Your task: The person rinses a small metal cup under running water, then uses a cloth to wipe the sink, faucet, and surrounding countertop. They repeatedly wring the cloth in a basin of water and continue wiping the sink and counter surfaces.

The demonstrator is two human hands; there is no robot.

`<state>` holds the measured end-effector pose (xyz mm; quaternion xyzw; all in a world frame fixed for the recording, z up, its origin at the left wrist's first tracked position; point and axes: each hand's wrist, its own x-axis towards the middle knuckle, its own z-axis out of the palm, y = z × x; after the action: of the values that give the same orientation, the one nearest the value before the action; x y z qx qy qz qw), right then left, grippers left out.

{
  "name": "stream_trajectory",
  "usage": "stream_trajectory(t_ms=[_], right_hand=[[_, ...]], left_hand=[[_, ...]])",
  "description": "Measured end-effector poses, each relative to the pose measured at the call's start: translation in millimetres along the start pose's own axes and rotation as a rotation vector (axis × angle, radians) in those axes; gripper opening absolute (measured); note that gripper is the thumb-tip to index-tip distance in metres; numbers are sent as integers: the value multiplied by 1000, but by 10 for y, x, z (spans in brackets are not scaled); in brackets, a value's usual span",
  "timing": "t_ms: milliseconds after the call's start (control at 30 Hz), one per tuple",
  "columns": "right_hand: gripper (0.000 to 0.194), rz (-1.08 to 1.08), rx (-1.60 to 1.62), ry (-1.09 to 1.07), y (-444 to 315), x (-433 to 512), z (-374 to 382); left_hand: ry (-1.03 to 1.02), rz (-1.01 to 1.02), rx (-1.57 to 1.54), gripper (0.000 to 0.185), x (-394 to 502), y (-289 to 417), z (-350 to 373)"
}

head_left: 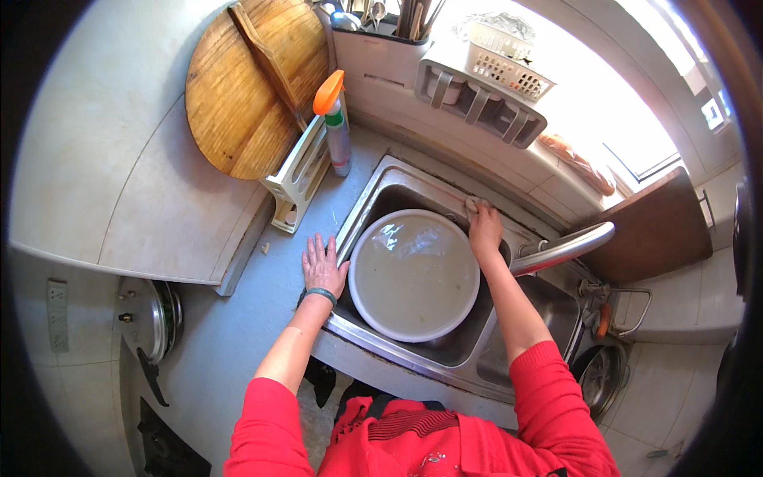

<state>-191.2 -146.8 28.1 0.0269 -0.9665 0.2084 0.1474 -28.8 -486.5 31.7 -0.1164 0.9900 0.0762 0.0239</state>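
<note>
My left hand (pixel 323 268) rests flat with fingers spread on the grey counter (pixel 238 334), at the left rim of the steel double sink (pixel 411 369). A green bangle is on that wrist. My right hand (pixel 486 228) is at the back rim of the sink, its fingers pressed on a small pale cloth or sponge (pixel 471 204). Between my hands a round white basin (pixel 356 292), full of cloudy water, stands in the larger bowl. The curved faucet (pixel 563 247) is just right of my right hand.
A spray bottle (pixel 338 137) with an orange head stands behind my left hand, beside a cream plastic rack (pixel 304 173) and a round wooden board (pixel 238 101). A brown board (pixel 650 232) leans at the right. A pressure cooker (pixel 146 319) is at the left, a metal pan (pixel 599 375) right of the sink.
</note>
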Motion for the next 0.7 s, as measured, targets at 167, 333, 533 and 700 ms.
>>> stream_trajectory(t_ms=[167,333,533,700], right_hand=[[26,-72,-47,-31,-423,229,393],[21,-265,3,59,-908,420,766],[21,-328,86,16,-1374,624,950],[18,-407,150,41,-1595,693,1067]], left_hand=[[19,30,18,72,16,-9,24],[-11,36,11,69,33,-18,14],[-20,39,3,67,46,-13,24],[-16,55,-6,66,56,-20,20]])
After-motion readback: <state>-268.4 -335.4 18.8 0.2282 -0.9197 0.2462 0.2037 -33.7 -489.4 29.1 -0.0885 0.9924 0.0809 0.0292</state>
